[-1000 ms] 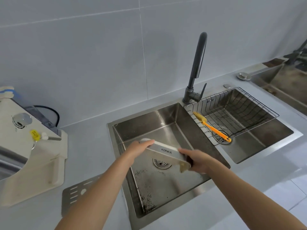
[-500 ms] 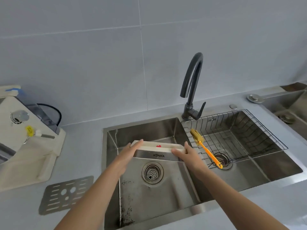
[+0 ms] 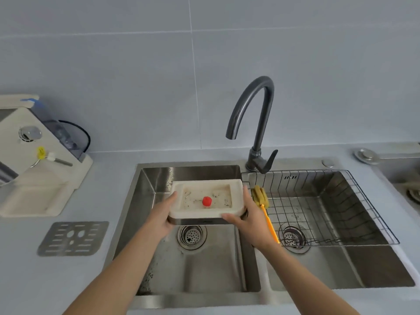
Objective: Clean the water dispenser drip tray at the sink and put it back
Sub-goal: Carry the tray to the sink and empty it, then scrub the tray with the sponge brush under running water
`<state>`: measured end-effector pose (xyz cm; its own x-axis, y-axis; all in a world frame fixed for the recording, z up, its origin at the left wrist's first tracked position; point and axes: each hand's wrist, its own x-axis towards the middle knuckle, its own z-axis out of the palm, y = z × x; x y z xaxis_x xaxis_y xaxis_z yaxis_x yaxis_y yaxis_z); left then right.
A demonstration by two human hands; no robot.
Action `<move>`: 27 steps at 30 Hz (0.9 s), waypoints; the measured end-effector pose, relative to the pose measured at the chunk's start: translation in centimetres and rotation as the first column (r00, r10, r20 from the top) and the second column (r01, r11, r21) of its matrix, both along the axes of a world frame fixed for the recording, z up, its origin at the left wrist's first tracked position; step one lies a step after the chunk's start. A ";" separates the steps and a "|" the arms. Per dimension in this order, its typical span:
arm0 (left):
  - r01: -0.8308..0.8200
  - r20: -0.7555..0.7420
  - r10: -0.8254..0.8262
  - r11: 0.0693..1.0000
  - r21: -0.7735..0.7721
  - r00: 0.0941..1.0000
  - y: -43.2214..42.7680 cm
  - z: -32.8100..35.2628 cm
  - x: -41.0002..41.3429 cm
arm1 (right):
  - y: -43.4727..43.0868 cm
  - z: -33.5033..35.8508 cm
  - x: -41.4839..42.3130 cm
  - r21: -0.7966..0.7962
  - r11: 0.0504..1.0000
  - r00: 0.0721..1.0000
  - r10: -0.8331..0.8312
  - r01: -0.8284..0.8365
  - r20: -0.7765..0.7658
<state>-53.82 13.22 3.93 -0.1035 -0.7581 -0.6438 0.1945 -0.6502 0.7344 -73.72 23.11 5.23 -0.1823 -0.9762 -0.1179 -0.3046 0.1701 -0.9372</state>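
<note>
Dispenser (image 3: 34, 155) sitting at nine o'clock, grate (image 3: 72, 238) lying below it. Left hand (image 3: 162, 214) and right hand (image 3: 246, 215) clamping tray (image 3: 205, 198) ends over left basin (image 3: 200, 264). Tray, edge-on half second ago, now facing up, showing grime: scrubbing coming. Faucet (image 3: 254, 119) standing at one o'clock, brush (image 3: 263, 205) resting at three.

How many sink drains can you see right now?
3. One in the left basin below the held tray, one in the right basin under the wire basket, and one partly cut off at the far right edge. Others may lie out of view.
</note>
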 end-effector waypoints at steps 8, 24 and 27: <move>-0.016 0.020 0.017 0.999 -0.050 1.000 -1.0 -0.7 -0.6 | -1.2 -0.5 -0.5 0.076 0.997 0.995 -0.005 -0.003 0.097; -0.042 -0.040 0.037 0.992 -0.116 0.999 -4.7 0.0 -2.3 | -14.6 4.2 -11.8 0.513 0.734 0.656 -0.657 0.445 0.372; -0.028 -0.039 0.024 0.993 -0.116 0.999 -5.1 -0.1 -2.5 | -15.7 4.1 -11.8 0.578 0.702 0.644 -0.676 0.416 0.357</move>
